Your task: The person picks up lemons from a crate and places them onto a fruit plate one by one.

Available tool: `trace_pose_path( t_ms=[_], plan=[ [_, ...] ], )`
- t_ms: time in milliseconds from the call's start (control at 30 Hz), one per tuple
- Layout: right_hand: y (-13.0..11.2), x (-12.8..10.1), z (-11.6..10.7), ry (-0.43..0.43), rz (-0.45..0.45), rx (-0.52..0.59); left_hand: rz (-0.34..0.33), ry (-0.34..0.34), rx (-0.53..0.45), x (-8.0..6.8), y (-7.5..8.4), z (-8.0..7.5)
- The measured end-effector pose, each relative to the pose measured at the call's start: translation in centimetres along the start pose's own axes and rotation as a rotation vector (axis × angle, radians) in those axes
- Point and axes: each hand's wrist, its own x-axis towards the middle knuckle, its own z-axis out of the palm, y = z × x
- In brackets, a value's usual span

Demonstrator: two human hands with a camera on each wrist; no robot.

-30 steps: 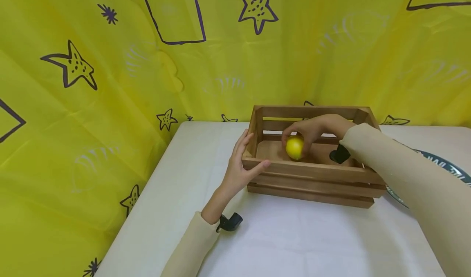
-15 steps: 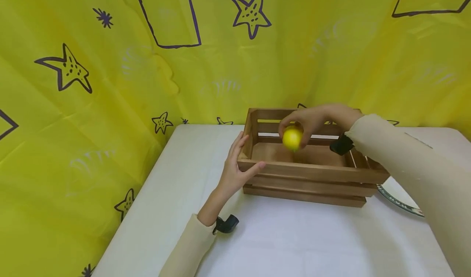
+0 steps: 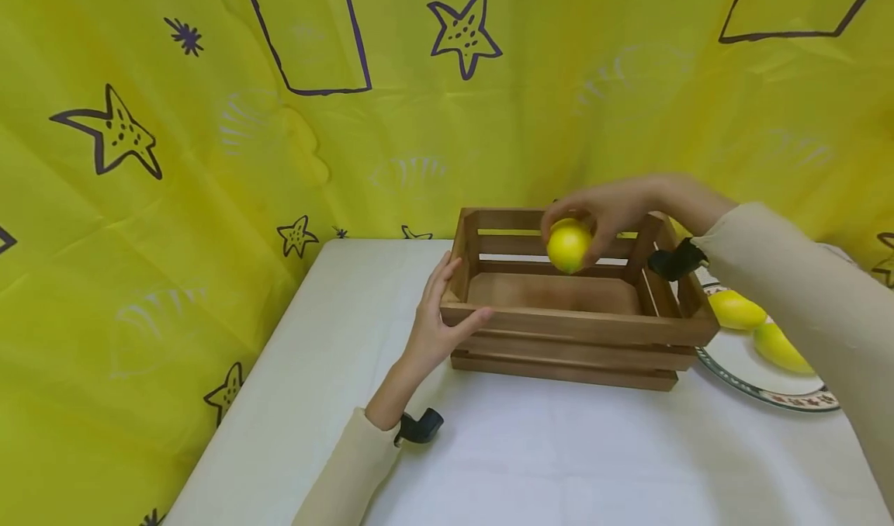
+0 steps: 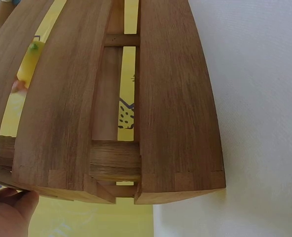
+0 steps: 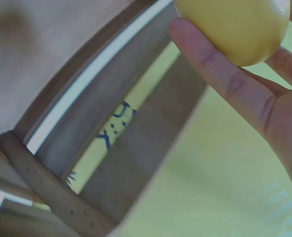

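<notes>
A slatted wooden crate (image 3: 580, 324) stands on the white table. My left hand (image 3: 433, 336) grips its near left corner, thumb along the front slat and fingers against the left end; the left wrist view shows part of that hand (image 4: 10, 212) at the crate's edge. My right hand (image 3: 615, 208) holds a yellow lemon (image 3: 569, 245) between thumb and fingers, above the crate floor near the back slats. In the right wrist view the lemon (image 5: 235, 29) rests against the fingers, its top cut off by the frame.
Right of the crate is a white plate (image 3: 750, 371) with a patterned dark rim, partly covered by the right sleeve. Two yellow lemons (image 3: 736, 309) show on it. A yellow curtain (image 3: 391, 138) with starfish drawings hangs behind the table (image 3: 531, 456).
My right hand has lifted the lemon from low in the crate up and slightly right. The plate's lemons have come into view from behind the sleeve. My left hand keeps its place on the crate.
</notes>
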Motion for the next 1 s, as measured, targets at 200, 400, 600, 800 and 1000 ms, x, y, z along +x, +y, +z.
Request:
trace_pose_path(
  t_ms=[200, 400, 600, 800, 1000],
  plan=[
    [-0.1, -3.2, -0.7, 0.054, 0.002, 0.015, 0.004, -0.006, -0.003, -0.1, 0.0, 0.1],
    [-0.3, -6.3, -1.1, 0.086, 0.003, 0.016, 0.012, 0.000, -0.003, -0.1, 0.1, 0.1],
    [0.4, -9.9, -0.8, 0.128, 0.035, -0.046, 0.028, 0.012, 0.004, 0.0, -0.1, 0.2],
    [2.3, -13.3, 0.1, 0.175, 0.010, -0.101, 0.032, 0.012, 0.001, -0.1, -0.3, 0.1],
    [3.9, -16.4, 1.5, 0.247, 0.011, -0.140, 0.040, 0.011, -0.008, 0.0, -0.4, 0.1]
  ],
)
